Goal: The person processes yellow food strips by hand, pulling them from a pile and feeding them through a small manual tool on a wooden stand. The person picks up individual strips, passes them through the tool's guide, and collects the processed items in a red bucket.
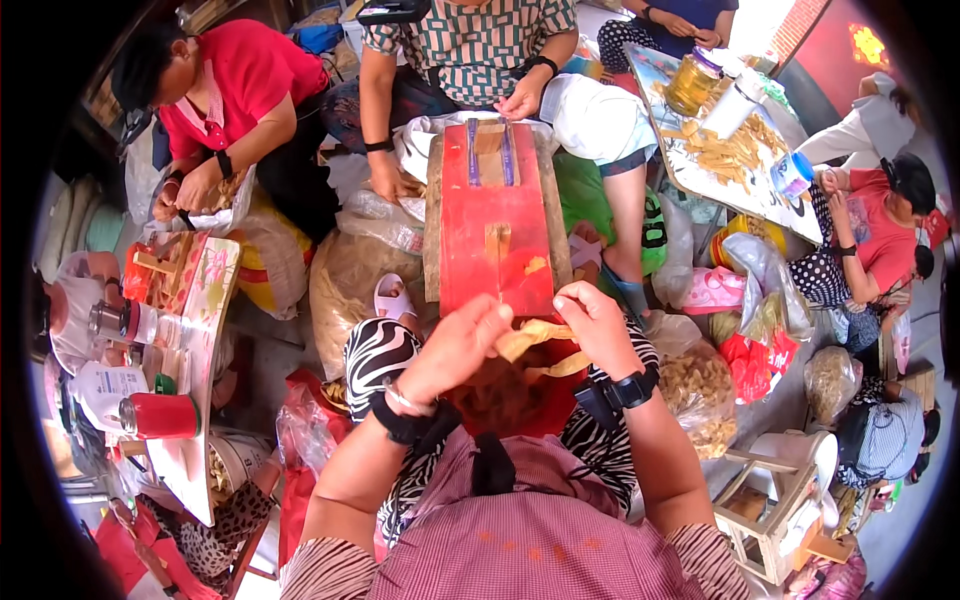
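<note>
A crinkled, pale yellow strip (534, 337) stretches between my two hands above my lap. Its near end is pinched in the fingers of my left hand (466, 341). At the other side, my right hand (602, 324) has thumb and fingertips together on the strip, and a loose length (562, 366) hangs below. Just past my hands lies a red-topped board (491, 206) with a small wooden block (497, 241) on it. Farther up the board, another wooden piece (491, 139) sits between two purple strips. Blurred brown material (502, 397) lies on red cloth or plastic in my lap.
Across the board sits a person in a patterned shirt (472, 52). A table (802, 214) at the right bears tan strips and jars; another table (217, 300) at the left holds bottles. Filled bags (352, 285) and a wooden stool (772, 517) stand on the floor.
</note>
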The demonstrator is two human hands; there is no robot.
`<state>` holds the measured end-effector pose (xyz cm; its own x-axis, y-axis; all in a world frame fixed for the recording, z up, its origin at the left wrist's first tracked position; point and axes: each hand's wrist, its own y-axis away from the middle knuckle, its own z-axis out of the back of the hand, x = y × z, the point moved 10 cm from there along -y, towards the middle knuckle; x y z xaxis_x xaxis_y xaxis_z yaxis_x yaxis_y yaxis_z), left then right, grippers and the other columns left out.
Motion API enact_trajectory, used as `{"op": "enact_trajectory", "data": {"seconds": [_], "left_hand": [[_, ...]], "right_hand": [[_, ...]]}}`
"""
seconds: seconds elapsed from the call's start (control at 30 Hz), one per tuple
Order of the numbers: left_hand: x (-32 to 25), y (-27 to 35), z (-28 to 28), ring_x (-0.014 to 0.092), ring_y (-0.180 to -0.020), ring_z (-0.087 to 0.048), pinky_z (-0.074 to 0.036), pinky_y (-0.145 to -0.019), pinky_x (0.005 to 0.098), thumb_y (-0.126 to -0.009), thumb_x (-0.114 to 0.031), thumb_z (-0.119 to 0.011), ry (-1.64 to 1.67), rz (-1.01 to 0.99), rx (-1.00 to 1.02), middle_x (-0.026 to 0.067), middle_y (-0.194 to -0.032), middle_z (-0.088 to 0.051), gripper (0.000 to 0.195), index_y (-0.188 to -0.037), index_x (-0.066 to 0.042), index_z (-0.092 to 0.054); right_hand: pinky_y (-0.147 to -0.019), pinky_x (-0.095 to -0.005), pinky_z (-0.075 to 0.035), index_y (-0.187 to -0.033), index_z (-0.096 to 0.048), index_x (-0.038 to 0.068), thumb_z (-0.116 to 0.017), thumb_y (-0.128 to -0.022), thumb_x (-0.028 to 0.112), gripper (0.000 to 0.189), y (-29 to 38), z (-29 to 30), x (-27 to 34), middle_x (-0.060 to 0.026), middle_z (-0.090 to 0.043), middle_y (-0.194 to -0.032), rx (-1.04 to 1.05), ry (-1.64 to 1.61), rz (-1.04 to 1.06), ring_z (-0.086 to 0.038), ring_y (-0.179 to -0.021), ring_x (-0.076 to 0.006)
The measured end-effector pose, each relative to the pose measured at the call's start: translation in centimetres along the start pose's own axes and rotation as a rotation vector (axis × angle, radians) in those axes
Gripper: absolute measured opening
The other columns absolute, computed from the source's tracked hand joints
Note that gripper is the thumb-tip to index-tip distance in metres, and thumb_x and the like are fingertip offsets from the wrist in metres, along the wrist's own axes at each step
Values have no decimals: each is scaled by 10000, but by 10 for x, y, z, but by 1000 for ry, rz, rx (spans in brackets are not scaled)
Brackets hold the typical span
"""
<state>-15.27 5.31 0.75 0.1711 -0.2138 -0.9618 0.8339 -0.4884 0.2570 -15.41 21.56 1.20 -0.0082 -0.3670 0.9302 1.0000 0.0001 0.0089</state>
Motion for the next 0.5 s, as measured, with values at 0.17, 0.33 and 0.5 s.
{"op": "enact_trajectory", "data": {"seconds": [0.17,0.33,0.5], "left_hand": [[23,-5,-37,158,-761,-621,-514,-655,260,-934,-289,-494,481,212,240,108,-911,-626,269,-1019,-35,-465],[34,-7,-31,119,-663,-596,-496,-584,232,-866,-153,-609,582,252,172,71,-776,-623,147,-892,-42,-517],[33,-6,-12,88,-572,-525,-435,-533,207,-832,-78,-617,501,207,121,23,-689,-572,96,-828,-48,-526]], "right_hand": [[-697,-288,-468,-931,-579,28,-568,-853,141,138,0,-22,-3,-106,-625,-810,100,13,-20,-607,-756,-179],[-658,-299,-472,-924,-583,31,-577,-847,149,141,-3,-28,8,-126,-617,-751,63,42,55,-623,-714,-213],[-597,-300,-464,-890,-586,32,-607,-833,161,143,-17,-15,-11,-130,-615,-693,-10,122,-26,-624,-653,-239]]}}
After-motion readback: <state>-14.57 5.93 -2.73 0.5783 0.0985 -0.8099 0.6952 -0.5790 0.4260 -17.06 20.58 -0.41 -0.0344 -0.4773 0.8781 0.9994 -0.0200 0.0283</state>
